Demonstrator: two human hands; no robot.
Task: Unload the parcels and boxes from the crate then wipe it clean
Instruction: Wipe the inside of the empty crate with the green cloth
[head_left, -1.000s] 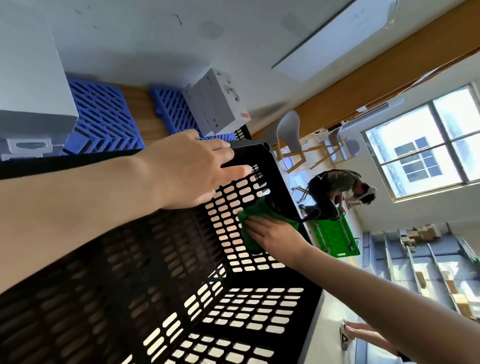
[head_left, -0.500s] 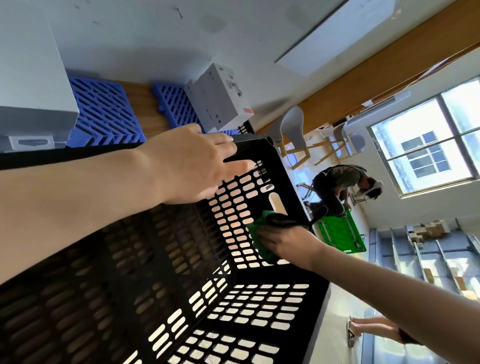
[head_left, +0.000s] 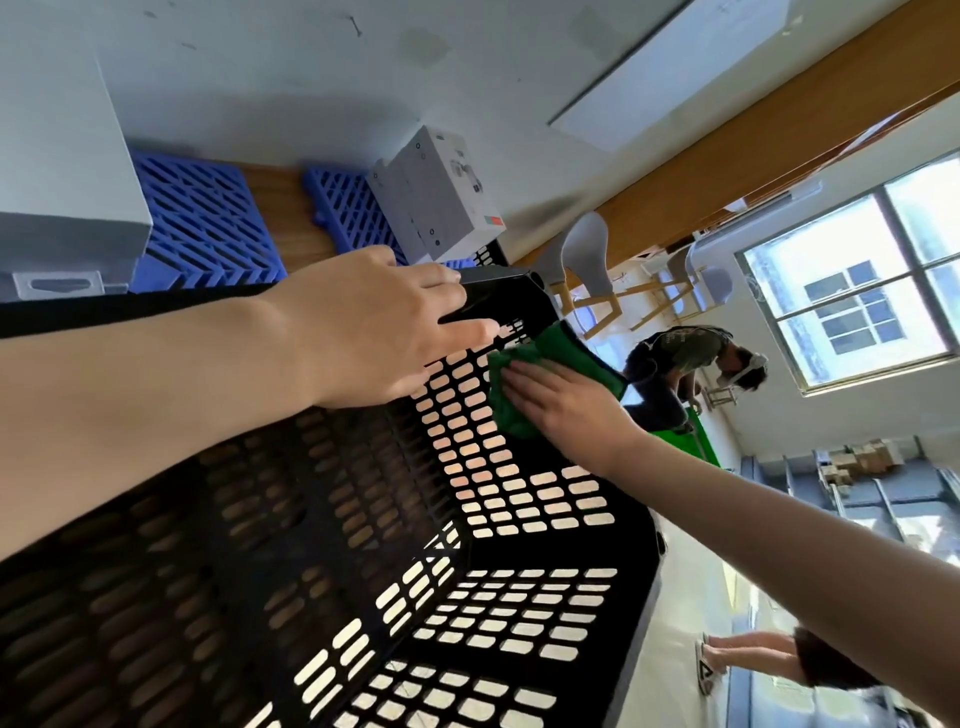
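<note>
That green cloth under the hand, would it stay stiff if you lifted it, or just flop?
The green cloth would probably flop: it is already bunched and folded under the right hand, bending over the black crate wall's top edge. It looks thin, so likely light. Pressed flat against the perforated wall, it seems to grip rather than slide freely.

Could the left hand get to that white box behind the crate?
Probably yes. The left hand grips the crate rim at its far corner, and the white box stands just beyond with nothing between.
</note>
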